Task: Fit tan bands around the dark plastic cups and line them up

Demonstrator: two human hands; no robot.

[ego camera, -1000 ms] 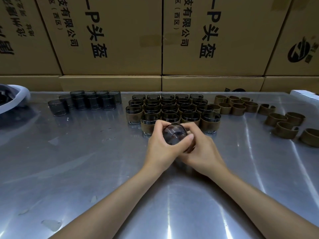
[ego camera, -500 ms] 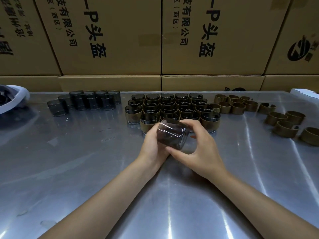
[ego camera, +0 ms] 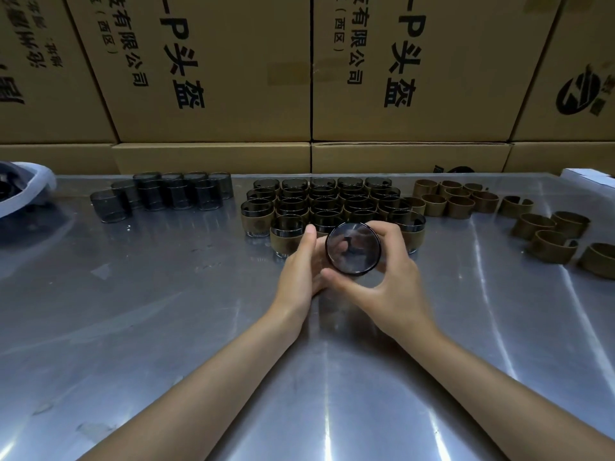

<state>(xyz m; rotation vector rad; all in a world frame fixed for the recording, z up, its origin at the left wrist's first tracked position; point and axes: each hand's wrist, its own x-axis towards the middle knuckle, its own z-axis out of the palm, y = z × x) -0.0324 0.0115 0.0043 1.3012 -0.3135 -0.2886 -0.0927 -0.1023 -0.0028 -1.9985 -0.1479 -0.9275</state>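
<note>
A dark see-through cup (ego camera: 352, 249) is held above the metal table, tipped so its round base faces me. My right hand (ego camera: 396, 284) curls round it from the right, thumb under it. My left hand (ego camera: 301, 271) holds its left side, thumb up; whatever is behind the cup is hidden. Just beyond stands a block of banded cups (ego camera: 332, 204) in rows. Bare dark cups (ego camera: 166, 194) stand at the back left. Loose tan bands (ego camera: 545, 227) lie at the right.
The steel table (ego camera: 166, 327) is shiny and reflects light. Large cardboard boxes (ego camera: 216, 78) wall off the far edge. A white-rimmed bag or container (ego camera: 30, 188) sits at the far left, and a white box corner (ego camera: 589, 176) at the far right.
The cup has been turned in my hands from lying sideways to base toward me, and it sits slightly further right. My left thumb has come off its front.
</note>
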